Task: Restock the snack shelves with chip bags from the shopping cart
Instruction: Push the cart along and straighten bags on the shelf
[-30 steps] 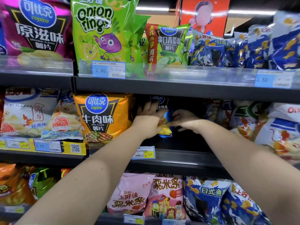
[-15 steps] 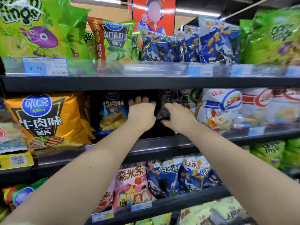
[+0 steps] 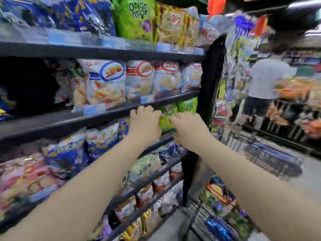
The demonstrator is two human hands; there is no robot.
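Both bare arms reach out in front of the dark metal snack shelving (image 3: 111, 117), and the picture is smeared by motion. The left hand (image 3: 145, 123) and right hand (image 3: 188, 129) hang close together before a green chip bag (image 3: 166, 117) standing on the tier just under the shelf edge. Whether either hand grips anything cannot be told; fingers look loosely curled, palms hidden. The wire shopping cart (image 3: 217, 213) stands to the right of the shelving's end post, with colourful bags inside, so restocking seems unfinished. A dark gap at the shelving's left suggests room remains. A person stands farther down the aisle.
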